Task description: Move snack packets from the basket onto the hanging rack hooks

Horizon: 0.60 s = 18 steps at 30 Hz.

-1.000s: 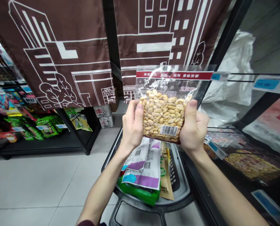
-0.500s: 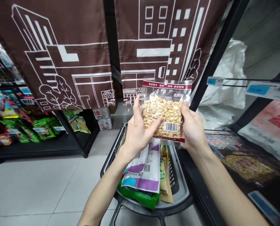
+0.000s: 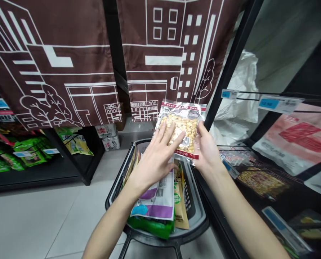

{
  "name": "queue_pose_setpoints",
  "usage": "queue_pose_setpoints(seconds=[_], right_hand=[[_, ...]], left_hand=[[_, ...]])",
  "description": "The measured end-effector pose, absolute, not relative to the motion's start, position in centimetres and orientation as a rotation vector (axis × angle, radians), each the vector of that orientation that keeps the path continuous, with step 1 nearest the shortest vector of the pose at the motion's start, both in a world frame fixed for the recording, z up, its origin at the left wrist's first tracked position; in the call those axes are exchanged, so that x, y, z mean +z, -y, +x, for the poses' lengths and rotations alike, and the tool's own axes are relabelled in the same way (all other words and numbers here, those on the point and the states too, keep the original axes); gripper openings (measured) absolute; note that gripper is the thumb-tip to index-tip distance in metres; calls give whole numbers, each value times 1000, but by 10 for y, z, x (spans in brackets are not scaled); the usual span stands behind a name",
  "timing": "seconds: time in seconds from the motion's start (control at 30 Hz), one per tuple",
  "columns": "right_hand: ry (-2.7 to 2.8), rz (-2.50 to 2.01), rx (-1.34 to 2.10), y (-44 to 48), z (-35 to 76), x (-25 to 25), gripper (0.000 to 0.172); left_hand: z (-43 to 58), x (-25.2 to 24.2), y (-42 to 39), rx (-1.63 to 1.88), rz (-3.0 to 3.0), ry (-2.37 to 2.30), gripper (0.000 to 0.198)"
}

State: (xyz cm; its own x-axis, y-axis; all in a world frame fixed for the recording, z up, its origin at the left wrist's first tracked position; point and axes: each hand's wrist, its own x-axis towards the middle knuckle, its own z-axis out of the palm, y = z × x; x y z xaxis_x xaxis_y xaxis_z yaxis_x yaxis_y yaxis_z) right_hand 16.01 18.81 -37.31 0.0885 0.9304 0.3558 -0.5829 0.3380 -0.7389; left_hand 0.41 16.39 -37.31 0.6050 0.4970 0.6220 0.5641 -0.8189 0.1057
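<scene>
A clear bag of peanuts (image 3: 191, 126) with red printed bands is tilted above the shopping basket. My right hand (image 3: 207, 149) grips its right edge, thumb on the front. Across the front of the bag lies my left hand (image 3: 157, 158), its fingers spread flat over the peanuts and partly covering the barcode label. Below, the grey and black basket (image 3: 203, 216) holds white and purple packets (image 3: 161, 211), a green packet (image 3: 152, 226) and a tan packet (image 3: 179, 201). My left forearm hides part of the basket's contents.
A brown printed curtain (image 3: 90, 61) hangs ahead. To the right stands a black rack with price tags (image 3: 279, 103), a pink and white bag (image 3: 298, 133) and another nut bag (image 3: 260, 181). Green snack packs (image 3: 30, 147) sit on a low left shelf above the tiled floor (image 3: 33, 216).
My left hand has gone from holding the bag's left side to lying flat across its front. The bag has tilted and dropped slightly. The view has turned a little to the right.
</scene>
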Motion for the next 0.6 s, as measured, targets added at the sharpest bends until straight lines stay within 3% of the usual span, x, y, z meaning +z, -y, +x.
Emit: queue_pose_setpoints(seconds=[0.1, 0.23, 0.33, 0.43, 0.6], right_hand=[[936, -391, 1275, -174, 151, -365, 42], [983, -352, 1220, -169, 148, -360, 27], [960, -454, 1093, -177, 155, -363, 27], [1014, -527, 1032, -183, 159, -364, 36], [1092, -547, 927, -178, 152, -358, 38]], left_hand=[[7, -375, -168, -1304, -2710, 884, 63], [6, -372, -177, -2262, -2501, 908, 50], [3, -366, -181, -2802, -2419, 877, 47], [3, -362, -180, -2996, -2508, 816, 43], [16, -361, -169, -3013, -2749, 789, 34]])
